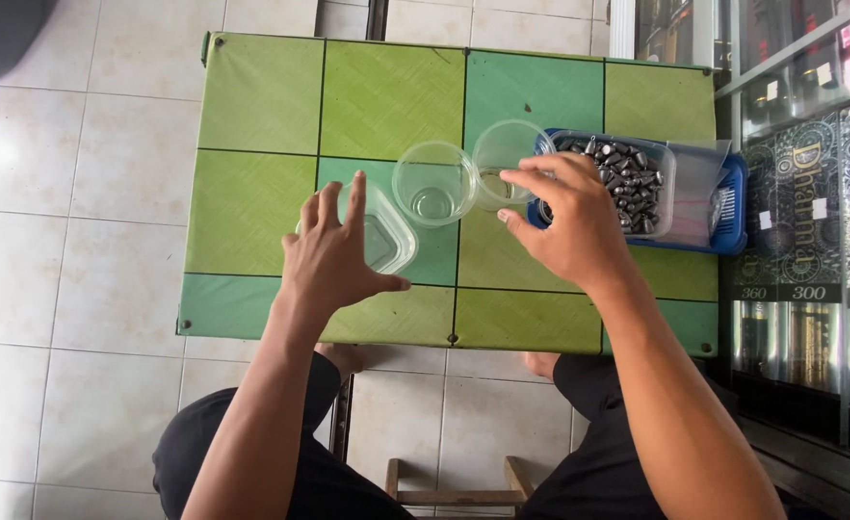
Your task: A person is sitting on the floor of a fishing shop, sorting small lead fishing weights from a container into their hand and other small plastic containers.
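From the head camera, the left hand (333,252) lies open, fingers spread, on a clear squarish plastic container (386,239) on the green checked table (261,96). The right hand (569,220) hovers with fingers loosely curled, holding nothing, between a clear round cup (504,154) and a clear tub of dark metal weights (627,178) in a blue tray (731,207). Another clear cup (432,183) stands between.

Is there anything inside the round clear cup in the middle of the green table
No, the middle round clear cup shows only its bare bottom, while the dark metal pieces sit in the clear tub on the right.
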